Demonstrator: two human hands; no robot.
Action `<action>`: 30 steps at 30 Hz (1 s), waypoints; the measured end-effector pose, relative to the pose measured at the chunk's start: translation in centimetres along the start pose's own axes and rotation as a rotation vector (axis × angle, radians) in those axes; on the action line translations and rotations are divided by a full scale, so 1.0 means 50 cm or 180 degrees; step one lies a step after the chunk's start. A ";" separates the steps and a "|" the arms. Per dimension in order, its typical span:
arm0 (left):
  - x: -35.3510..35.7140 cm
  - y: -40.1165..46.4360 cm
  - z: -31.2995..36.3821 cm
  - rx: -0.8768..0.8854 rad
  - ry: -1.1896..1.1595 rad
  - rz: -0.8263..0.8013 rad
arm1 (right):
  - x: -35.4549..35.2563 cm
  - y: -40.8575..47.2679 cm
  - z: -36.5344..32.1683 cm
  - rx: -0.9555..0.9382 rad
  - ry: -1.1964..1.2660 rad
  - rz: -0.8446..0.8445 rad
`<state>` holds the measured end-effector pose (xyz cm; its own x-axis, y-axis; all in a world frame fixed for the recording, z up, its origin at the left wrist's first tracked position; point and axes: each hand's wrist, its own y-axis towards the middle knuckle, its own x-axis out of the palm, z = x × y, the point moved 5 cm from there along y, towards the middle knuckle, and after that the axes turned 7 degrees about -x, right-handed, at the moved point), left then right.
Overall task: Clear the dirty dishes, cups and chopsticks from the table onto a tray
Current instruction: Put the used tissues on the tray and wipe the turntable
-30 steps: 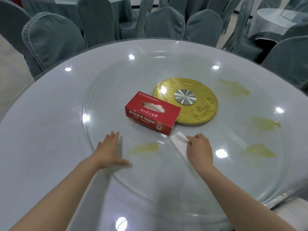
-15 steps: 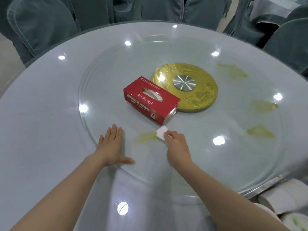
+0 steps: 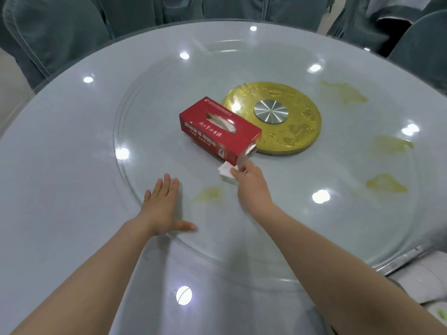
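My left hand (image 3: 162, 207) lies flat, fingers straight, on the glass turntable (image 3: 145, 117) of the desk (image 3: 53, 165). My right hand (image 3: 251, 182) pinches a white tissue (image 3: 226, 174) beside the red tissue box (image 3: 219, 129), just above a yellow smear (image 3: 209, 193).

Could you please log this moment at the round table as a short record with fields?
left hand: left hand flat, fingers straight, on the glass turntable
right hand: right hand pinching a folded white tissue
tissue position: beside the red cardboard tissue box
centre: round gold base with silver metal hub
stains: yellow-green smears on the glass
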<state>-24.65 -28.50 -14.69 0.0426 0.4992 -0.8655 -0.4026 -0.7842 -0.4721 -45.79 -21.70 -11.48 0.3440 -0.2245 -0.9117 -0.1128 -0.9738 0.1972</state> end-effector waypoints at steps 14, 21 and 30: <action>-0.005 -0.011 0.002 -0.0007 -0.0218 0.0053 | 0.011 -0.094 -0.108 -0.0299 0.0317 -0.0140; 0.000 -0.043 0.023 0.0129 -0.0428 0.0119 | -0.010 -0.094 -0.055 0.0697 0.0661 0.0270; -0.010 -0.096 0.028 0.0265 -0.2002 -0.0336 | 0.048 -0.048 -0.117 0.0758 0.0866 -0.0078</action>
<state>-24.04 -24.48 -11.76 -0.4484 0.7126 -0.5396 -0.4963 -0.7006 -0.5128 -39.23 -20.13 -12.04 0.5812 -0.2334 -0.7795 -0.3043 -0.9508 0.0578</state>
